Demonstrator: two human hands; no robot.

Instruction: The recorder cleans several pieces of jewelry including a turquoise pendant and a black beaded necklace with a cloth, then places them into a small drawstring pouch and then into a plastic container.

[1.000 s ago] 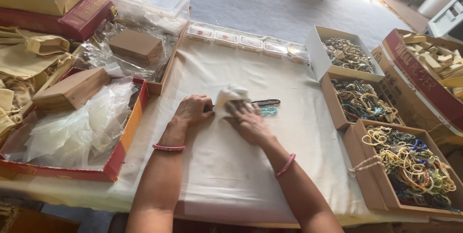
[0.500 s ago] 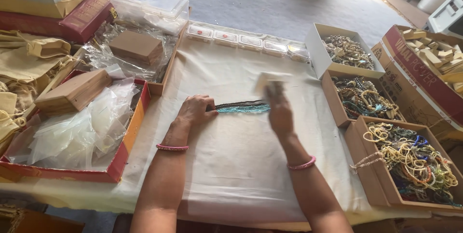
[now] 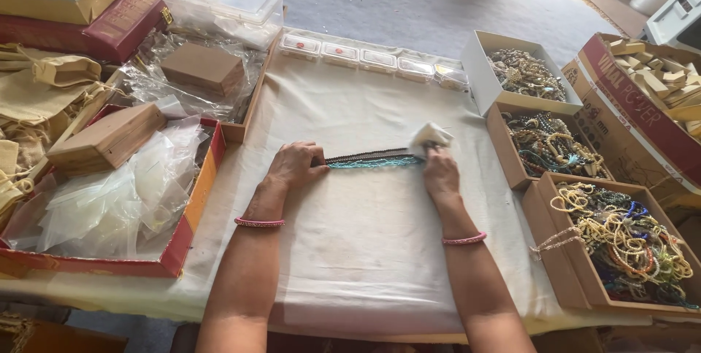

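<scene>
Flat on the cream table cloth point(image 3: 365, 251), two bead strands lie stretched side by side between the person's hands: a dark brown strand point(image 3: 369, 155) and, just below it and touching, a turquoise strand point(image 3: 372, 164). Left hand point(image 3: 293, 166) rests knuckles up at their left end, fingers curled down and pressing the ends against the cloth; whether it pinches them or only pins them cannot be told. Right hand point(image 3: 441, 173) sits at the strands' right end, fingers closed on a crumpled white cloth point(image 3: 429, 138) that lies over that end of the beads. Pink bangles circle both wrists. To the right, well apart from the strands, open cardboard boxes point(image 3: 555, 251) hold heaps of mixed bead jewellery. To the left, a red tray point(image 3: 191, 221) holds clear plastic bags and a wooden box point(image 3: 108, 139).
</scene>
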